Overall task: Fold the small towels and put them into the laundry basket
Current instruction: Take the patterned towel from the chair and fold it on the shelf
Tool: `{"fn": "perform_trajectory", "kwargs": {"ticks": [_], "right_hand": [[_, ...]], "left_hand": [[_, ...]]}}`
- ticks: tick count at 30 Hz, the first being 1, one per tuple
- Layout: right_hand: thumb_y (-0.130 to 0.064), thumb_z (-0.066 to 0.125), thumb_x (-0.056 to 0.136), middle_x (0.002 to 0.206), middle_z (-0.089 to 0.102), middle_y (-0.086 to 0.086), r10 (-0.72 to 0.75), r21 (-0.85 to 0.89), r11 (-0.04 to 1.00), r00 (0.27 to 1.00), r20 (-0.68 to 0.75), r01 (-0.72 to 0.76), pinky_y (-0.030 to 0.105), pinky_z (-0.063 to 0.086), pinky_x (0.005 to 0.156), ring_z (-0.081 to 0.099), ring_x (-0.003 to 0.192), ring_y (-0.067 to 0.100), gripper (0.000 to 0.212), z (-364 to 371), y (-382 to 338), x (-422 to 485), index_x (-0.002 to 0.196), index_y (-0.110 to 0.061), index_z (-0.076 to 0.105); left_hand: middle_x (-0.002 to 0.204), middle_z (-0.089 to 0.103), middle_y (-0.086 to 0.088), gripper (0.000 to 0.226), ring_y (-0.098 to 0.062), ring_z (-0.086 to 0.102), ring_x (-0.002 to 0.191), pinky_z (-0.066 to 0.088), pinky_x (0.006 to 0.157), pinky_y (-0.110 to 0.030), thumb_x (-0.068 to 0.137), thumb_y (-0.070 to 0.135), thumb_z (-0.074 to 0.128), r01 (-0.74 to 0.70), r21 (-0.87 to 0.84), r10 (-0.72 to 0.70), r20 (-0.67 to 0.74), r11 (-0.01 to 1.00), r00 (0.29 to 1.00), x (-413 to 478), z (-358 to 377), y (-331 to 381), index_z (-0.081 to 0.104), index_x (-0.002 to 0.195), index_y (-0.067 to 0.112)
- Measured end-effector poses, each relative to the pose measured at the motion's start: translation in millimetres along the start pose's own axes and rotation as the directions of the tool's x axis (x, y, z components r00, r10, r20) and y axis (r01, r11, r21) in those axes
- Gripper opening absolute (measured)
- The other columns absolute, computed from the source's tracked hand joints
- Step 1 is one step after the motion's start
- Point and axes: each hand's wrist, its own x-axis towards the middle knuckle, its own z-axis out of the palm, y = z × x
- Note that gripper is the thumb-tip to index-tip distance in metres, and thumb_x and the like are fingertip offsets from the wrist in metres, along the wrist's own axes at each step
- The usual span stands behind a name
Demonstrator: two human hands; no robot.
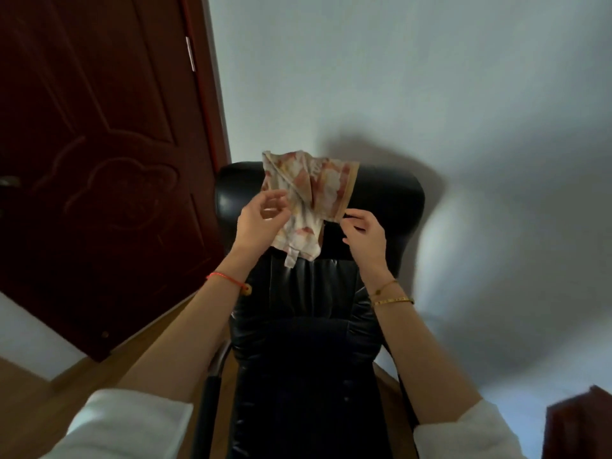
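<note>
small floral towel (309, 197) crumpled in the air before a black chair (308, 326), one edge pinched by right hand (362, 235), left hand (261, 220) touching its side with fingers loosely curled, half open.

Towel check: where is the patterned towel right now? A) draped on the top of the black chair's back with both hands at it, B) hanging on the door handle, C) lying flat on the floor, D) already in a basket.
A: the towel hangs over the top of the black chair, with the left hand and right hand at its lower edges.
</note>
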Motion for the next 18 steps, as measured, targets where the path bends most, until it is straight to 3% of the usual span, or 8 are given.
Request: {"fn": "perform_trajectory", "kwargs": {"ticks": [3,6,8,10,12,15,18], "right_hand": [[-0.024,0.069,0.088,0.109,0.066,0.003,-0.038,-0.048,0.998,0.997,-0.067,0.035,0.033,0.058,0.083,0.066,0.097,0.016,0.032,10.4,2.8,21.7,0.117,-0.017,0.058],[-0.027,0.073,0.084,0.101,0.065,-0.003,0.045,0.015,0.999,0.989,-0.143,-0.044,0.025,0.057,0.073,0.065,0.089,0.007,0.040,15.6,7.6,35.5,0.117,-0.018,0.052],[-0.028,0.076,0.081,0.092,0.063,-0.009,0.074,0.019,0.997,0.983,-0.168,-0.072,0.015,0.049,0.065,0.062,0.082,0.000,0.039,17.8,9.7,42.0,0.111,-0.020,0.053],[-0.025,0.078,0.079,0.087,0.065,-0.010,0.106,0.034,0.994,0.981,-0.162,-0.102,0.015,0.048,0.069,0.062,0.082,0.000,0.034,19.1,9.9,49.3,0.105,-0.019,0.058],[-0.020,0.077,0.080,0.087,0.069,-0.005,0.151,0.101,0.985,0.983,-0.100,-0.141,0.020,0.052,0.073,0.065,0.081,0.005,0.025,19.1,6.7,53.7,0.101,-0.016,0.065],[-0.014,0.073,0.082,0.081,0.071,-0.004,0.147,0.228,0.962,0.989,0.033,-0.150,0.018,0.050,0.063,0.064,0.073,0.004,0.012,16.0,-3.2,53.8,0.094,-0.014,0.073],[-0.014,0.072,0.083,0.079,0.070,-0.002,0.120,0.296,0.943,0.984,0.130,-0.154,0.021,0.050,0.066,0.060,0.071,0.006,0.012,8.9,-13.0,49.5,0.095,-0.013,0.075]], "left_hand": [[0.103,0.069,0.003,0.040,-0.007,0.060,0.078,0.054,0.075,-0.026,0.079,0.007,0.072,-0.229,0.275,0.219,0.066,0.934,0.973,26.6,11.8,4.5,0.067,0.116,0.021],[0.108,0.068,0.005,0.043,-0.005,0.056,0.090,0.048,0.091,-0.025,0.076,0.009,0.075,-0.401,0.435,0.351,0.194,0.806,0.916,40.1,30.5,4.9,0.068,0.117,0.020],[0.112,0.067,0.003,0.043,-0.014,0.057,0.107,0.044,0.100,-0.029,0.077,0.012,0.077,-0.440,0.457,0.361,0.252,0.773,0.898,43.5,42.4,0.5,0.068,0.118,0.019],[0.114,0.065,0.004,0.043,-0.018,0.054,0.112,0.042,0.101,-0.029,0.078,0.015,0.076,-0.445,0.466,0.350,0.280,0.765,0.894,45.3,51.6,-5.9,0.067,0.119,0.020],[0.115,0.062,0.008,0.045,-0.019,0.049,0.112,0.040,0.100,-0.026,0.077,0.019,0.077,-0.454,0.488,0.357,0.281,0.745,0.891,44.8,57.4,-11.9,0.066,0.120,0.023],[0.115,0.062,0.009,0.049,-0.019,0.047,0.109,0.041,0.098,-0.031,0.073,0.027,0.081,-0.478,0.524,0.384,0.284,0.705,0.878,44.4,61.6,-14.9,0.066,0.120,0.025],[0.103,0.068,0.006,0.035,-0.017,0.055,0.101,0.047,0.091,-0.032,0.078,0.028,0.079,-0.484,0.492,0.427,0.232,0.723,0.874,42.7,65.5,-8.0,0.070,0.111,0.020]]}}
